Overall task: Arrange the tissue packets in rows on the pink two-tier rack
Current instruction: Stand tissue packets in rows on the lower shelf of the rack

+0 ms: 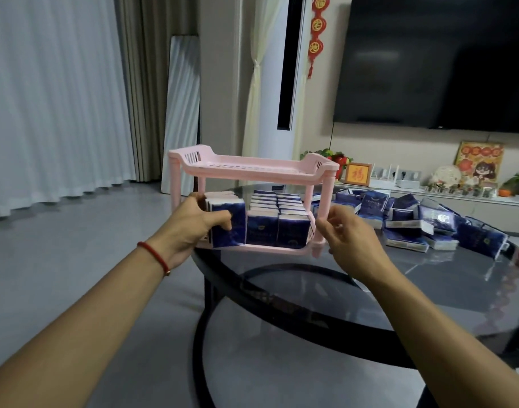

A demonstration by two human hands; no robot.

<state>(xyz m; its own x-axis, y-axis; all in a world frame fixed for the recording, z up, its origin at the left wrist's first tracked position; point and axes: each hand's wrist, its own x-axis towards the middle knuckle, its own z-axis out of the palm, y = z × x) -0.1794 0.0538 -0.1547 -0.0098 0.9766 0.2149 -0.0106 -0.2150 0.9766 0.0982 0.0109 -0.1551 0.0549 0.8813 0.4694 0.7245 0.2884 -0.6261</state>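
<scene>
On my far left I see pale curtains [46, 98] hanging to the floor, and beside them a white panel [183, 113] leaning on the wall. My left hand [190, 228], with a red cord bracelet [155, 256] on its wrist, is curled round a short stack of blue tissue packets [227, 223] at the left end of the rack's lower tier: fingers behind the stack, thumb pressed on the front packet. These packets stand upright, just beside the rows already in place.

The pink two-tier rack [252, 169] stands at the near left edge of the dark glass surface [355, 290]. I can see nothing on its upper tier from this low angle. On the lower tier, two rows of packets [277, 214] run from front to back, filling the middle and right part, packed edge to edge.

My right hand [352, 237] is at the rack's near right corner, fingers loosely curled with the fingertips touching or almost touching the front right leg [320, 231]; I cannot tell whether it truly grips the leg.

Further right, a loose heap of packets [414, 219] lies spread over the far right part of the surface, some flat, some tilted. Behind it a dark television [435, 60] hangs on the wall above a low shelf of ornaments [458, 178].
</scene>
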